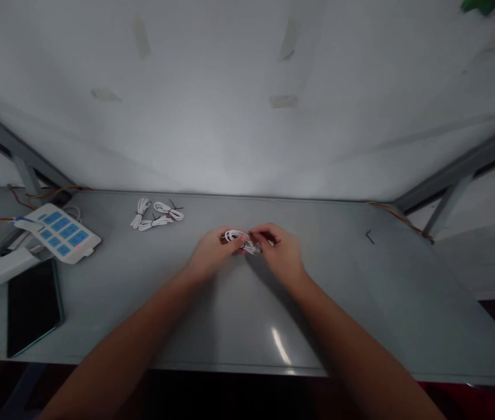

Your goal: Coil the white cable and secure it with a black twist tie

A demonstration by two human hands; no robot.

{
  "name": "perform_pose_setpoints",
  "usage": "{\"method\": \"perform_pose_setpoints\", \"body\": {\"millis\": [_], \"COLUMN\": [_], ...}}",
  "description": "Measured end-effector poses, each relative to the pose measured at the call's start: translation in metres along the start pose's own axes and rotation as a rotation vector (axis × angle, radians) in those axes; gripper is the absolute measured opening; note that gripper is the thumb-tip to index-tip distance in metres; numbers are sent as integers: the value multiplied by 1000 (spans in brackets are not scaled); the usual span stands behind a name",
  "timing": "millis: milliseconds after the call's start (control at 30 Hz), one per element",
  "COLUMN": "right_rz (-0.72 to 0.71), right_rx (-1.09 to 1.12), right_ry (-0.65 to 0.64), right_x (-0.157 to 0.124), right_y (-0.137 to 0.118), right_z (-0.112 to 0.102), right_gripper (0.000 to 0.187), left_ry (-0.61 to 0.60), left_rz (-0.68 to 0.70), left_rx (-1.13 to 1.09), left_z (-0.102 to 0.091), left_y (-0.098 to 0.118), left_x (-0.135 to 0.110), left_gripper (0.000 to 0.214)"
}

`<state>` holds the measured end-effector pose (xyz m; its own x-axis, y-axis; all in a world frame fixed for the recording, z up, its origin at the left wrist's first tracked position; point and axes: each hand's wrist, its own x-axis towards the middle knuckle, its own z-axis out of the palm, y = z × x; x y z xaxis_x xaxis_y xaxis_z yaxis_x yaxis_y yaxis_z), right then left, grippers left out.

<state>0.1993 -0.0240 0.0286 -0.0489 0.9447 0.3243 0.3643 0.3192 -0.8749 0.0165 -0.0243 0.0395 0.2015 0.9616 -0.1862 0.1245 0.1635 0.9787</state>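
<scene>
A coiled white cable (232, 234) is held above the middle of the grey table. My left hand (215, 249) is closed around its left side, with the thumb laid over the loops. At the right side of the coil, my right hand (280, 248) has its fingers pinched on the cable's end part; the fingers hide the exact grip. Three more bundles of white cable lie to the left near the back edge: one upright bundle (140, 212), one lower bundle (155, 223) and one right bundle (169, 210). Thin dark ties show around them.
A white power strip with blue sockets (64, 233), a white adapter (11, 265) and a dark tablet (35, 309) are at the left. A small bent black piece (370, 237) lies at the right. Thin coloured wires (400, 219) run by the right frame post.
</scene>
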Motion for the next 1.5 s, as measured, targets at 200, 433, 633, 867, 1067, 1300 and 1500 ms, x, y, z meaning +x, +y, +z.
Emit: {"method": "perform_pose_setpoints", "body": {"millis": [200, 433, 633, 867, 1067, 1300, 1500], "right_rz": [274, 400, 358, 242, 39, -215, -262], "right_rx": [387, 573, 633, 521, 150, -83, -198], "right_ry": [69, -37, -150, -211, -154, -236, -250], "right_x": [4, 7, 11, 13, 5, 2, -1], "right_y": [-1, 2, 4, 2, -3, -9, -5], "right_z": [2, -3, -11, -17, -13, -13, -12], "right_gripper": [17, 39, 40, 20, 8, 17, 17], "left_ry": [-128, -109, -164, -186, -186, -217, -237], "left_rz": [23, 63, 72, 29, -88, -188, -222], "left_rx": [-301, -262, -335, -383, -523, -562, -531], "left_z": [5, 4, 1, 1, -1, -3, -2], "left_y": [-9, -19, -18, -13, -9, -9, -6], "left_x": [3, 10, 11, 9, 7, 6, 4], "left_gripper": [53, 46, 46, 44, 44, 38, 40]}}
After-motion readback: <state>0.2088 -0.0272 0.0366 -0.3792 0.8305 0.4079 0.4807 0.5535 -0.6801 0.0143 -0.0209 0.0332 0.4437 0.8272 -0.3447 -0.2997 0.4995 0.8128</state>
